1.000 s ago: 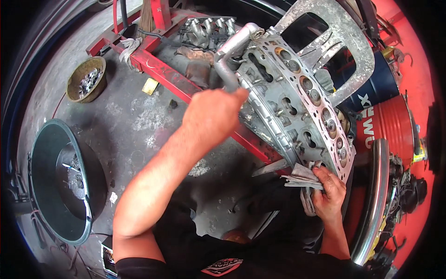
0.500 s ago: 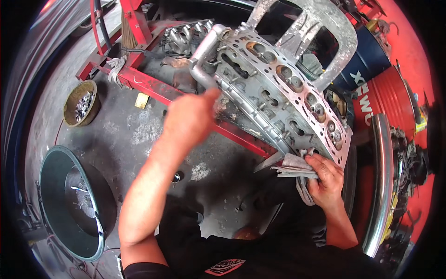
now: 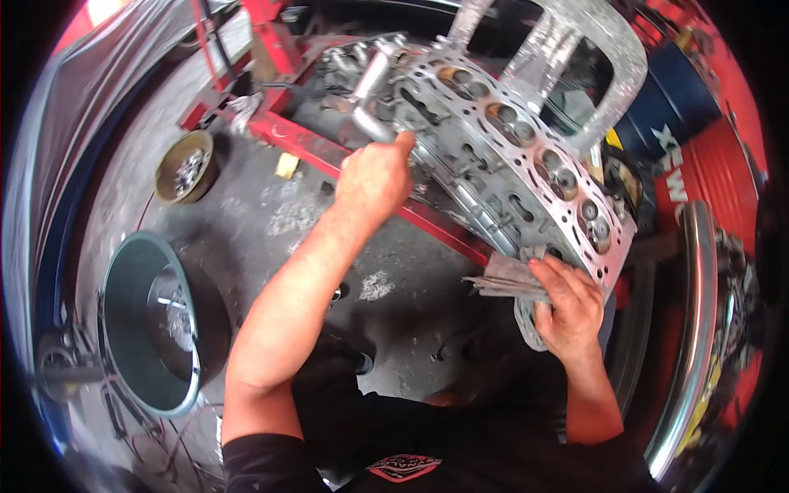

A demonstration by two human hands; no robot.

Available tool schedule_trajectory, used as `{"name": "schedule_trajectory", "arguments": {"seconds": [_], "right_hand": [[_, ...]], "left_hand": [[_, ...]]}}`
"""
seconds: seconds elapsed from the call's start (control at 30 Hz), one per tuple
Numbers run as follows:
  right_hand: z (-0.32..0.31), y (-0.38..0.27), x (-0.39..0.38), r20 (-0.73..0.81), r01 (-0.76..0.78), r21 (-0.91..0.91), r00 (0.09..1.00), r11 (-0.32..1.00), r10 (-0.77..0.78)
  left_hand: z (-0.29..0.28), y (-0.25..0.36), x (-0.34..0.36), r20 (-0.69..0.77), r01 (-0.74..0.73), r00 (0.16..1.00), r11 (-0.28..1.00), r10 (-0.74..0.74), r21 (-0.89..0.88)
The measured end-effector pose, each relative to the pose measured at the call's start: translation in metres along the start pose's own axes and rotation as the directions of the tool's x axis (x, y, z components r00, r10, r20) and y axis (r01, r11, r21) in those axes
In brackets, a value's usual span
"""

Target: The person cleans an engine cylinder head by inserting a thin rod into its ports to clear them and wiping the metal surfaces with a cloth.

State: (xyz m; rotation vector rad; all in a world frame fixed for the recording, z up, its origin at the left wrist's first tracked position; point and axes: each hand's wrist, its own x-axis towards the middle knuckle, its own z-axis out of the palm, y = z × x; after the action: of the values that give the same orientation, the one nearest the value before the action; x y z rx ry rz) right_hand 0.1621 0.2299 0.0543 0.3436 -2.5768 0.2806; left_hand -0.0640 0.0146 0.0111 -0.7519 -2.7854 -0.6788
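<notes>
A grey metal cylinder head (image 3: 493,177) lies tilted across a red stand, its row of round combustion chambers turned up. Along its left side, my left hand (image 3: 376,177) is closed, thumb side toward the head's edge just below a silver elbow pipe (image 3: 370,122). The fingers curl under, so what they hold, if anything, is hidden. At the near end, my right hand (image 3: 571,304) pinches a folded grey rag (image 3: 514,278) against the head's face. Part of that rag hangs below the hand.
The red stand beam (image 3: 308,148) runs beneath the head. Left on the floor are a dark green tub (image 3: 197,361) and a small brown bowl (image 3: 164,185) of metal parts. A whitish metal frame (image 3: 608,107) rises behind; blue (image 3: 674,99) and red (image 3: 715,177) drums stand right.
My left hand, blurred before, has moved up and right, closer to the head's edge. My right hand stays on the rag at the near end. The whole view has shifted slightly.
</notes>
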Motion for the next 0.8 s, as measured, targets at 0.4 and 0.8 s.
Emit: {"name": "schedule_trajectory", "arguments": {"seconds": [0.4,0.8], "right_hand": [[0.001,-0.003,-0.001,-0.046,0.008,-0.022,0.999,1.000,-0.009],[0.003,-0.007,0.002,0.082,-0.093,-0.085,0.992,0.992,0.100]], "left_hand": [[-0.029,-0.015,-0.024,-0.095,0.114,0.990,0.991,-0.107,0.074],[0.021,-0.015,0.009,-0.237,-0.046,0.967,0.978,0.095,0.201]]}}
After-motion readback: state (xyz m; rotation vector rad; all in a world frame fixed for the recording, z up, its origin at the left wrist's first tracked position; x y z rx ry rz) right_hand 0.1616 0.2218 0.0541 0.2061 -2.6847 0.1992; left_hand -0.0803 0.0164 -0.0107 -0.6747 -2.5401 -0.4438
